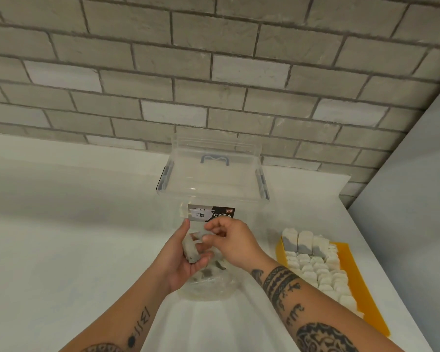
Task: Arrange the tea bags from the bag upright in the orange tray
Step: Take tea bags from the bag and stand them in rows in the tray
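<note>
A grey brick wall [214,72] rises behind a white tabletop [61,237] that runs from the left edge to a plain pale panel [417,199] on the right.

Left of centre, near the viewer, the left hand [186,257] is turned palm up. Its grip is curled round a small stack of tea bags [190,251], thumb on the far side and fingers cupped beneath. Under both hands lies a clear plastic bag [208,283], crumpled on the tabletop, with several more tea bags showing dimly through it.

Farther back at centre stands a clear storage box [214,179]. Its lid is on, with a blue-grey handle on top, clips at both sides and a printed label [211,213] on the near wall.

Just right of the stack, the right hand [235,243] reaches in from the right with fingers bent. Its grip is narrow, thumb and forefinger pinching a single tea bag [200,236] at the top of the stack. The two hands are almost touching over the bag.

At the right, well apart from the hands, the orange tray [371,313] lies lengthwise along the tabletop's edge. It is packed with rows of white tea bags [313,265] standing upright side by side. The far row stands taller, and a strip of bare orange shows along the right side.
</note>
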